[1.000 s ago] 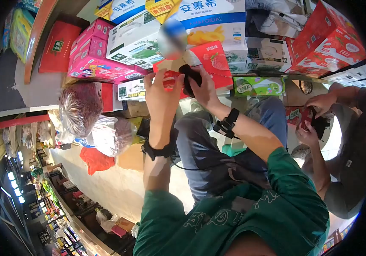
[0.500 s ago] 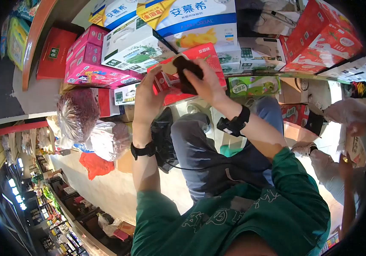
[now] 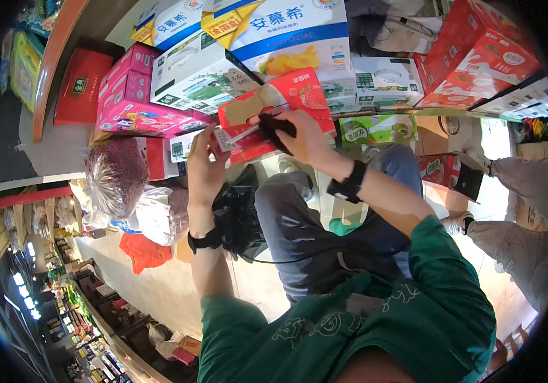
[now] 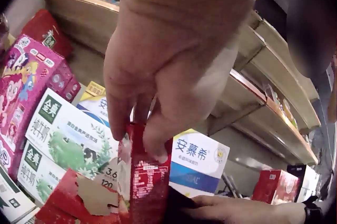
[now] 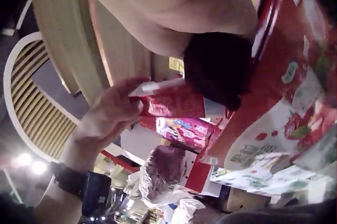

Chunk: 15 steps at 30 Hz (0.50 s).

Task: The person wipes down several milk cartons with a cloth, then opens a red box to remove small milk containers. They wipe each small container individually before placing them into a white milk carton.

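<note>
My left hand (image 3: 206, 167) grips a small red drink carton (image 4: 147, 182) from above, thumb on one broad side. My right hand (image 3: 309, 140) holds a dark, soft-looking cloth (image 3: 276, 131) against the carton's other end; in the right wrist view the dark cloth (image 5: 218, 71) overlaps that end. Both hands are over a larger red strawberry-printed box (image 3: 312, 96), whose top shows a torn brown cardboard patch. The right fingertips are hidden behind the cloth.
White and blue drink boxes (image 3: 286, 38) stand behind, with pink boxes (image 3: 127, 96) to their left. A green box (image 3: 376, 129) lies right of the hands. Bagged goods (image 3: 117, 169) sit at left, a black plastic bag (image 3: 239, 217) by my knee. Another person's legs (image 3: 523, 242) are at right.
My left hand has moved left and down with the carton, which has turned. The right hand, still with the cloth, has shifted slightly lower. The other person's hands at right have left the view.
</note>
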Each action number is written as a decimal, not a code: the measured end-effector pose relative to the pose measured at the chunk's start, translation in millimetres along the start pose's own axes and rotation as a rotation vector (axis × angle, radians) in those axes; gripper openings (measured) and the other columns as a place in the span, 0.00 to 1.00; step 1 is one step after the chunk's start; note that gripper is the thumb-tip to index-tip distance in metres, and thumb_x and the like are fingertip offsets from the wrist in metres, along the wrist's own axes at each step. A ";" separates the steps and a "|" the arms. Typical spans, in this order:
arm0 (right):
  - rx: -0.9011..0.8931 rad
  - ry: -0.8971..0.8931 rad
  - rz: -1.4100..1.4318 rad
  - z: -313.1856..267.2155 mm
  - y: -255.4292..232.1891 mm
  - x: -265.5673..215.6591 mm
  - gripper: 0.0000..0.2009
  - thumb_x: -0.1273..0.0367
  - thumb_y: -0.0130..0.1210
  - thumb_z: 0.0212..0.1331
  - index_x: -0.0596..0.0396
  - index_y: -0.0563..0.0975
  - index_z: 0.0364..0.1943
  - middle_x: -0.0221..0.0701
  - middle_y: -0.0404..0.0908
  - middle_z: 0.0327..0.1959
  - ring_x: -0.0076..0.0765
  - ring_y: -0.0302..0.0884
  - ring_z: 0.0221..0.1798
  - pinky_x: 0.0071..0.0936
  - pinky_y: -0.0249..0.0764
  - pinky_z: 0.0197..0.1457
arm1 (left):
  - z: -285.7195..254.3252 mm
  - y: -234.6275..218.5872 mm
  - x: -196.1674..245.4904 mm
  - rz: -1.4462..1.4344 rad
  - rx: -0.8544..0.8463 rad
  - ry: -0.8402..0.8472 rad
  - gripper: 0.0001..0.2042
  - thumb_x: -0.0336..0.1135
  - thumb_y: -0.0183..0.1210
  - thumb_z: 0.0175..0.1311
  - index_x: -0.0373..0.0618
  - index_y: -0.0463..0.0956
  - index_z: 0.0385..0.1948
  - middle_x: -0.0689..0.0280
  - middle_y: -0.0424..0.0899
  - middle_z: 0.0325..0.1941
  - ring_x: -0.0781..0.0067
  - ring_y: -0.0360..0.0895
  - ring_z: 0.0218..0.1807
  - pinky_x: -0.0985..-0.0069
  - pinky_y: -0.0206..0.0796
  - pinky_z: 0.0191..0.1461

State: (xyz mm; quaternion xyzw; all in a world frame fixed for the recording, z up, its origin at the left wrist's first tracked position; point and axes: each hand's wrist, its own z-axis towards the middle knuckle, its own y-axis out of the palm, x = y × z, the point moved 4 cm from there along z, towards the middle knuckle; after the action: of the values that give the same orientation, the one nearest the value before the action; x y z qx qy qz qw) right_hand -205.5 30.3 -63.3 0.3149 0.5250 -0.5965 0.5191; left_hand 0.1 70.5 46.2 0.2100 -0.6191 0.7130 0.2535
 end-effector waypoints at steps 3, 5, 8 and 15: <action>-0.002 -0.234 -0.228 -7.6 -51.9 -20.0 0.16 0.76 0.60 0.51 0.52 0.79 0.47 0.35 0.77 0.52 0.46 0.76 0.48 0.38 0.75 0.49 | -30.8 -18.1 -21.5 -0.065 0.092 -0.048 0.27 0.16 0.61 0.55 0.37 0.67 0.59 0.58 0.74 0.52 0.71 0.76 0.50 0.73 0.75 0.52; -0.090 -0.368 -0.539 -9.4 -81.8 -23.3 0.18 0.73 0.61 0.47 0.52 0.78 0.47 0.32 0.75 0.52 0.43 0.75 0.48 0.38 0.75 0.49 | -55.5 -30.7 -15.4 -0.100 0.130 -0.097 0.27 0.16 0.62 0.54 0.37 0.67 0.59 0.55 0.75 0.52 0.64 0.76 0.54 0.70 0.75 0.51; -0.147 -0.507 -0.774 -11.4 -95.2 -8.9 0.18 0.71 0.60 0.47 0.50 0.78 0.47 0.30 0.74 0.54 0.40 0.73 0.49 0.37 0.74 0.49 | -87.2 -36.5 -24.9 0.035 0.109 -0.090 0.28 0.18 0.63 0.52 0.38 0.67 0.59 0.52 0.76 0.53 0.53 0.76 0.56 0.65 0.72 0.54; -0.172 -0.634 -0.960 -6.9 -79.4 -11.0 0.16 0.70 0.57 0.50 0.49 0.79 0.47 0.30 0.74 0.54 0.39 0.73 0.49 0.36 0.74 0.49 | -110.6 -21.8 -13.8 0.018 0.102 -0.118 0.28 0.19 0.63 0.51 0.39 0.68 0.58 0.51 0.76 0.52 0.45 0.75 0.54 0.62 0.70 0.54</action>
State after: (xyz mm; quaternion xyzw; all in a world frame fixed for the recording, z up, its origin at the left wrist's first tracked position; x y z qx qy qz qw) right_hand -279.2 32.9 -31.1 -0.1958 0.4742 -0.7855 0.3460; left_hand 26.1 180.8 38.6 0.2588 -0.5977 0.7322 0.1992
